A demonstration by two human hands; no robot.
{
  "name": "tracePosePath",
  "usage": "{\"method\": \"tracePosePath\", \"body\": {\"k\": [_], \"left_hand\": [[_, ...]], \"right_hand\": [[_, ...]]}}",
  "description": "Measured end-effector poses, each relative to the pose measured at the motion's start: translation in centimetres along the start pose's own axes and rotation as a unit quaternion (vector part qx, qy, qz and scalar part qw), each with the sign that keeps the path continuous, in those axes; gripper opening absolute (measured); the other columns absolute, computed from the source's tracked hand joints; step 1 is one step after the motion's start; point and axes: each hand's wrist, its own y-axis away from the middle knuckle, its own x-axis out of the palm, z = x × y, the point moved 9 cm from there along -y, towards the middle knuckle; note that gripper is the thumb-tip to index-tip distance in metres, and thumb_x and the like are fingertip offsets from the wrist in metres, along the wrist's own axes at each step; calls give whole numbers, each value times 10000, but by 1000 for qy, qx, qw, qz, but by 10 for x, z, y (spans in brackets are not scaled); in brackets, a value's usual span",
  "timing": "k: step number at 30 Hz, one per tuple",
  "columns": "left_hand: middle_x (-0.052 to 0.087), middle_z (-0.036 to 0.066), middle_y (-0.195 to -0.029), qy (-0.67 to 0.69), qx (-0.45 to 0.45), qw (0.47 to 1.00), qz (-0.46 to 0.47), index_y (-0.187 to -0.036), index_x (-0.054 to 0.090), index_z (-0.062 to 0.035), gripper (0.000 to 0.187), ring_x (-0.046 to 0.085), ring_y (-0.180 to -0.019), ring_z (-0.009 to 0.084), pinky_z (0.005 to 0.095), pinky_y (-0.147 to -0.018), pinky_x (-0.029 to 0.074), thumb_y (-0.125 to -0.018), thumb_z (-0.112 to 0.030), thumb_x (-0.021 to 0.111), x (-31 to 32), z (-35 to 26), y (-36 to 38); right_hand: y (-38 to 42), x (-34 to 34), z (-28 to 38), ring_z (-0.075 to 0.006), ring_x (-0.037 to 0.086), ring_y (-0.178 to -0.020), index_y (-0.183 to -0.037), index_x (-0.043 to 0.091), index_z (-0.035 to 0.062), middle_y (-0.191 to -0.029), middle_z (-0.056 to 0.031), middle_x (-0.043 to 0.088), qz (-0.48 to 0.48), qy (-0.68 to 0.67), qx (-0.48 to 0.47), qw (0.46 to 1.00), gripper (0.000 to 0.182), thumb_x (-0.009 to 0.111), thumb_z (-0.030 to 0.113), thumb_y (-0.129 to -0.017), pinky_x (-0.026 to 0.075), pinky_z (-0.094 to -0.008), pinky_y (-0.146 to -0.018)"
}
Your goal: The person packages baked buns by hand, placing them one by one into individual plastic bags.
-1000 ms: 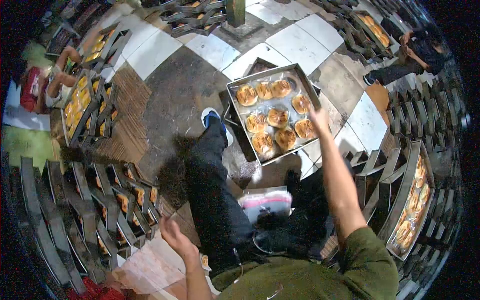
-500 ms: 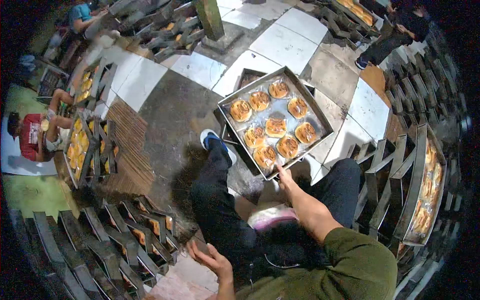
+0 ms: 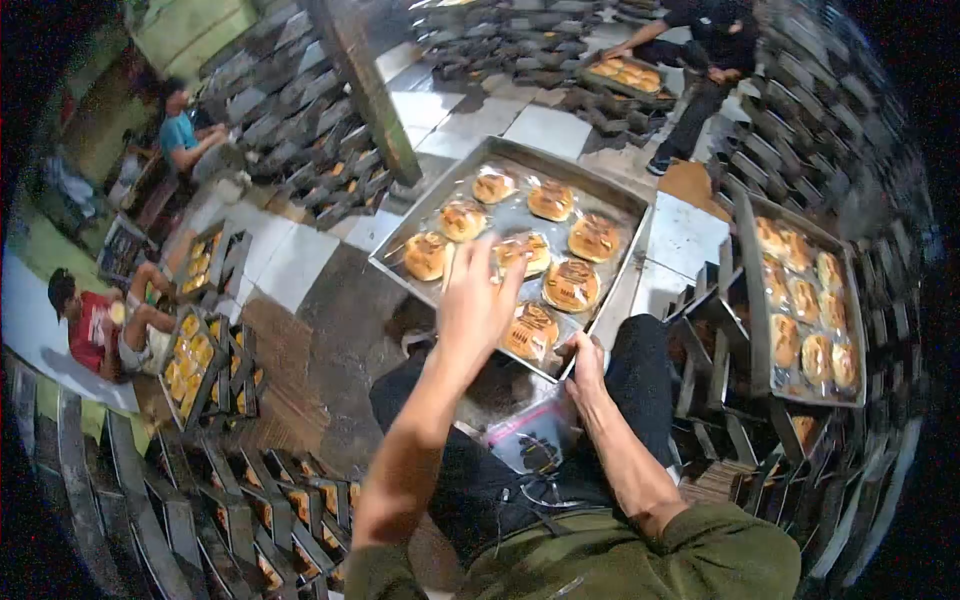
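Note:
A square metal tray [image 3: 632, 225] of round, brown-topped buns, in what looks like clear wrapping, is tilted in front of my knees. My right hand [image 3: 585, 368] grips the tray's near corner, thumb on the rim. Over the buns at the tray's left side is my left hand [image 3: 480, 300], its fingers spread and slightly blurred; the bun beneath them is partly hidden. Near my right hand lies a bun with dark printing [image 3: 530, 331]. A clear bag with a pink edge [image 3: 532, 436] rests at my lap.
Another tray of buns [image 3: 755, 330] tops stacked trays on the right. More stacked trays [image 3: 225, 500] stand at lower left. A wooden post [image 3: 365, 90] rises ahead. People in red [image 3: 92, 335], teal [image 3: 180, 135] and black [image 3: 710, 40] sit around, with trays near them.
My left hand has moved up from the lower left to above the buns. The tray appears larger and nearer, still held by my right hand. The view has shifted.

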Motion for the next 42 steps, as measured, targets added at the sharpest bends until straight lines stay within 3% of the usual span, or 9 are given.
{"method": "tracePosePath", "body": {"k": [5, 19, 23, 25, 27, 35, 37, 39, 42], "left_hand": [[243, 285, -1365, -139, -202, 958, 151, -1377, 200, -86, 883, 349, -1174, 521, 552, -946, 343, -740, -534, 617, 82, -26, -51], [404, 207, -1310, 91, 409, 907, 40, -1279, 418, -58, 647, 365, -1242, 340, 383, -1042, 283, -755, -329, 684, 73, -327, -70], [528, 249, -1157, -64, 216, 964, -140, -1153, 510, 9, 570, 478, -1135, 355, 391, -944, 379, -807, -439, 576, 76, -221, -115], [609, 134, -921, -10, 26, 974, 225, -1128, 520, 39, 470, 577, -874, 220, 320, -768, 451, -856, -340, 576, 155, -170, -107], [620, 76, -819, 308, -56, 899, 305, -1098, 548, 30, 369, 569, -715, 152, 271, -628, 458, -869, -259, 547, 213, -169, -83], [639, 61, -898, 455, -80, 832, 309, -1051, 614, -3, 249, 567, -759, 125, 258, -691, 449, -856, -77, 479, 306, -218, -64], [614, 75, -706, 264, -30, 910, 317, -952, 635, 14, 270, 542, -665, 131, 289, -617, 425, -866, -216, 523, 341, -195, -58], [639, 153, -762, 304, -15, 917, 258, -954, 612, 42, 477, 583, -757, 194, 324, -715, 439, -893, -411, 475, 332, -214, -51], [641, 181, -920, 259, -13, 934, 246, -1020, 587, 39, 471, 576, -885, 228, 326, -795, 431, -899, -401, 473, 325, -211, -56]], "right_hand": [[65, -10, 108, -147, 512, -614, -916, 486, -13, -756, -65, 525, -9, 21, -130, 991, 262, 558, 102, -692, 447, -257, -504], [199, -144, 337, -155, 549, -654, -919, 512, 30, -804, -60, 545, -49, -14, -345, 937, 239, 564, 78, -691, 479, -273, -564], [196, -226, 382, -160, 549, -580, -907, 522, 49, -739, -47, 564, -51, -35, -223, 973, 223, 565, 107, -696, 484, -270, -544], [169, -295, 407, -223, 610, -751, -1012, 541, 1, -900, -111, 615, -33, 14, -238, 971, 328, 503, 123, -710, 524, -338, -703], [178, -306, 418, -241, 616, -767, -1069, 526, -18, -940, -120, 623, -23, -5, -256, 966, 386, 492, 108, -705, 521, -337, -720], [207, -340, 449, -199, 538, -1015, -1295, 442, 36, -1182, -119, 532, -238, 172, -353, 888, 625, 530, 120, -682, 440, -302, -878], [183, -447, 443, -186, 513, -1037, -1277, 491, 70, -1217, -115, 524, -483, 413, -324, 701, 631, 566, 151, -655, 381, -279, -908], [190, -412, 417, -180, 537, -995, -1263, 509, 73, -1170, -108, 556, -336, 157, -332, 867, 623, 585, 156, -650, 398, -269, -870], [217, -406, 428, -201, 572, -875, -1186, 554, 10, -1067, -112, 604, -430, 282, -374, 772, 508, 606, 176, -709, 438, -304, -808]]}}
